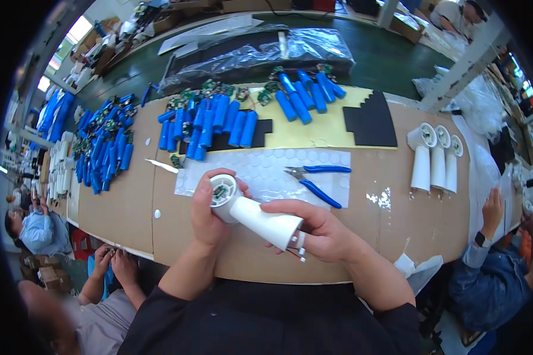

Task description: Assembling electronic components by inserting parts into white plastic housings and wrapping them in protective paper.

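Over the near edge of the bench I hold a white plastic housing [263,220], made of a round head and a tapered tube. My left hand [204,210] is closed around the head, whose open face shows a small green circuit board [221,191]. My right hand [331,232] grips the tube near its open end. Thin wires with a small white connector [302,258] hang out there beside the right fingers. Just beyond the housing, blue-handled cutters [323,184] lie with jaws apart on a sheet of round white stickers [234,167].
Blue cylindrical battery cells with circuit boards lie in a heap [105,148] at left and in groups [222,115] farther back. Black foam pieces [370,127] rest on a yellow sheet [308,135]. Three similar white housings [437,165] stand at right. Co-workers sit on both sides.
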The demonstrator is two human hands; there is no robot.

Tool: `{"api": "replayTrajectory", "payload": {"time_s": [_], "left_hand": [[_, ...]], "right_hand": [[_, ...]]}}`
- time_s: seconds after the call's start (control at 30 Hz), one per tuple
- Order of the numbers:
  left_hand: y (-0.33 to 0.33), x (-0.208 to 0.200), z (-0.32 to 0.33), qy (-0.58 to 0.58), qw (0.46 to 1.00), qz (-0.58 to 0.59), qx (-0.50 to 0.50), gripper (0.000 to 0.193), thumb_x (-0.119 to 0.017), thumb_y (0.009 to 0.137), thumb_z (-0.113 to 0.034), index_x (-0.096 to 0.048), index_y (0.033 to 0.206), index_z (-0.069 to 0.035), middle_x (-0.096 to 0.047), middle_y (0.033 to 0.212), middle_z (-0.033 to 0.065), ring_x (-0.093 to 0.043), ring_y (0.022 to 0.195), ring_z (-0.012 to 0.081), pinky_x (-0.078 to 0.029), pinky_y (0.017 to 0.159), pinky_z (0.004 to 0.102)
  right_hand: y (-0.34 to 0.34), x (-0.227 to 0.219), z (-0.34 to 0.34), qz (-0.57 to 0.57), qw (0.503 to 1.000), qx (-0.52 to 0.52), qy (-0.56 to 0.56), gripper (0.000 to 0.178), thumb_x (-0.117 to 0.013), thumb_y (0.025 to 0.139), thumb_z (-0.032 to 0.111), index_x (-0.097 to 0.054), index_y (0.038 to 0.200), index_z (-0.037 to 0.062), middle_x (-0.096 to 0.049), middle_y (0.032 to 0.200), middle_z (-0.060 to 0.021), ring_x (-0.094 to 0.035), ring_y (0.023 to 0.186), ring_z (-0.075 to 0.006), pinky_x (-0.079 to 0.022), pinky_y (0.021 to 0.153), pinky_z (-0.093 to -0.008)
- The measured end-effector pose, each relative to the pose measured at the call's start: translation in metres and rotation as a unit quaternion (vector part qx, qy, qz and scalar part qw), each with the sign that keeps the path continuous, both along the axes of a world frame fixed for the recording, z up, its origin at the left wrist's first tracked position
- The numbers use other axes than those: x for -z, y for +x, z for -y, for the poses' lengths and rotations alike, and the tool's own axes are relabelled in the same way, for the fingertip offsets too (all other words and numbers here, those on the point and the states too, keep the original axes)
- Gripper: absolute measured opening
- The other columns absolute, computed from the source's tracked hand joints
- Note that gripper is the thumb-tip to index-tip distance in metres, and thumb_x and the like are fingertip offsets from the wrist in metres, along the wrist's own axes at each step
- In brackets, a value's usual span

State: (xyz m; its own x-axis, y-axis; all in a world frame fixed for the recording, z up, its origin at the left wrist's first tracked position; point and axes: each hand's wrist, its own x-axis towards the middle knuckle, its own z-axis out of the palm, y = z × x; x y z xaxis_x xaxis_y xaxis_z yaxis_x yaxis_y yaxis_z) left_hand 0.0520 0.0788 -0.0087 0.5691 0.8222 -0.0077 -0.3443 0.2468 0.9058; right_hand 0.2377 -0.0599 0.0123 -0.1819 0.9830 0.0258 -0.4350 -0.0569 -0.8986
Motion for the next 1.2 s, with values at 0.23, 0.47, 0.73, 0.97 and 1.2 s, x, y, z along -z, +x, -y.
{"api": "replayTrajectory", "payload": {"time_s": [0.23,0.47,0.73,0.97,1.2], "left_hand": [[-0.002,0.001,-0.002,0.058,0.998,0.004,0.007,0.052,-0.039,0.101,-0.043,-0.051,0.121,0.003,-0.067,0.097,0.0184,-0.067,0.093,0.0251,-0.054,0.084,0.0384],[0.008,0.001,0.001,0.087,0.995,0.055,-0.018,0.062,-0.038,0.103,-0.053,-0.04,0.135,0.0,-0.062,0.119,0.0184,-0.065,0.107,0.0248,-0.053,0.087,0.0369],[-0.012,0.028,0.003,-0.041,0.978,0.088,0.186,0.055,-0.042,0.104,-0.047,-0.047,0.135,-0.001,-0.059,0.125,0.0143,-0.061,0.112,0.0208,-0.052,0.087,0.0339],[-0.011,0.004,0.013,-0.071,0.972,-0.016,0.222,0.042,-0.055,0.1,-0.028,-0.051,0.131,0.0,-0.063,0.117,0.0113,-0.063,0.107,0.0201,-0.05,0.094,0.0364],[-0.002,0.001,0.012,-0.059,0.977,-0.014,0.206,0.042,-0.058,0.095,-0.031,-0.058,0.118,0.003,-0.067,0.105,0.0136,-0.066,0.096,0.022,-0.053,0.088,0.0356]], "right_hand": [[0.002,-0.001,0.003,-0.025,0.998,-0.039,-0.035,0.05,-0.058,0.098,0.006,-0.048,0.146,0.0111,-0.063,0.105,-0.0063,-0.062,0.082,-0.0096,-0.053,0.07,-0.0257],[-0.008,0.016,0.005,0.034,0.993,0.058,0.098,0.047,-0.056,0.096,-0.004,-0.052,0.142,0.0073,-0.063,0.11,-0.0065,-0.063,0.084,-0.0101,-0.053,0.071,-0.0262],[-0.006,0.001,-0.002,0.215,0.942,0.14,0.217,0.057,-0.052,0.083,-0.015,-0.06,0.134,0.009,-0.064,0.1,-0.0115,-0.066,0.09,-0.0256,-0.052,0.079,-0.0343],[-0.014,0.013,-0.003,0.284,0.917,0.15,0.236,0.063,-0.054,0.077,-0.014,-0.061,0.133,0.0127,-0.064,0.104,-0.0145,-0.065,0.093,-0.0349,-0.052,0.081,-0.0389],[-0.014,0.015,-0.002,0.302,0.909,0.149,0.245,0.062,-0.052,0.078,-0.014,-0.06,0.134,0.0105,-0.063,0.11,-0.016,-0.064,0.099,-0.0354,-0.052,0.087,-0.0393]]}}
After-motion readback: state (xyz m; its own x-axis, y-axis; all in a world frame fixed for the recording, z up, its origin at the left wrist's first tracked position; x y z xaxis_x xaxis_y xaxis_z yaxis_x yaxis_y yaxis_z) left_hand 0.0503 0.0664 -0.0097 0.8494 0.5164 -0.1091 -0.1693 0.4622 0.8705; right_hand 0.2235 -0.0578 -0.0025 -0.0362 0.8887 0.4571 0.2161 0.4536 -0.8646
